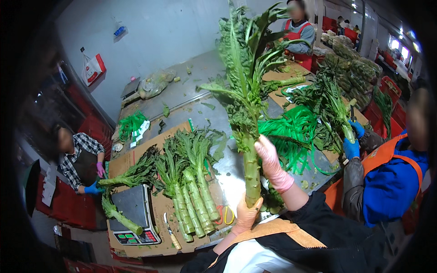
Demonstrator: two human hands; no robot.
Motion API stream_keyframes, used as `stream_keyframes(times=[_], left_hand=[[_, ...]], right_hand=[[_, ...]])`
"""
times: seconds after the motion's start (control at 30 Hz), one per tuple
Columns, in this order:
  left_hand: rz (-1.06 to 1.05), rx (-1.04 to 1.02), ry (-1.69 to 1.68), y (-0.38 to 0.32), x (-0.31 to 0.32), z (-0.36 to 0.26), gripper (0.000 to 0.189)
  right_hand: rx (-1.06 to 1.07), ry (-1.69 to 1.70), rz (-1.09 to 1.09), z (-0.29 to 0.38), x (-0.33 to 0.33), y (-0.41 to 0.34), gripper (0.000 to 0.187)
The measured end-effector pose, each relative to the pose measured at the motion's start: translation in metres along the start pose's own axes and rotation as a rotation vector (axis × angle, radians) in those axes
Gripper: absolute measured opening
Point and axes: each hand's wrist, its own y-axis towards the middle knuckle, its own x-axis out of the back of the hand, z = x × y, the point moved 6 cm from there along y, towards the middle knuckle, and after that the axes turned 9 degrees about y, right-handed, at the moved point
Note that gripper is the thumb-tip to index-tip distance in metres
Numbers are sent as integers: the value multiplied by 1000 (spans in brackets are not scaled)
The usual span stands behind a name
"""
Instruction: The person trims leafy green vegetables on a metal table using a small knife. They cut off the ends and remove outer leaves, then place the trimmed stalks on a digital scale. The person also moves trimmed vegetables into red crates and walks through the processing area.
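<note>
A celtuce stalk with leaves [252, 163] stands upright between my gloved hands. My left hand [246, 214], in an orange-tinted glove, holds its thick lower end. The pink-gloved fingers of my right hand [273, 165] grip the stem higher up, just under the leaves. To the left, several trimmed celtuce stalks [196, 201] lie side by side on flattened cardboard [164, 204]. Red and yellow-handled scissors [228, 215] lie between them and my left hand. A knife with a wooden handle [174, 239] rests beside a digital scale [131, 208], which has one celtuce stalk [124, 220] across it.
Green mesh netting [293, 129] is heaped on the metal table [211, 116], with a smaller bundle [131, 126] at left. Co-workers handle celtuce at left [80, 160] and right [382, 174]; another person [300, 37] stands behind. Bagged vegetables [351, 65] are piled farther back.
</note>
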Motion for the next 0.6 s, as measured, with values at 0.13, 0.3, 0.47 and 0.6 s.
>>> stream_keyframes(times=[0.13,0.3,0.47,0.6], left_hand=[[-97,57,103,-2,4,16,37],[-47,79,-140,-11,-3,26,36],[114,162,-344,-16,-6,19,34],[174,173,-390,-11,-6,15,36]], right_hand=[[-74,-343,-51,-19,16,30,31],[50,-402,-180,-60,22,16,29],[-350,126,-365,-119,30,-8,28],[-670,468,-380,-155,20,-42,29]])
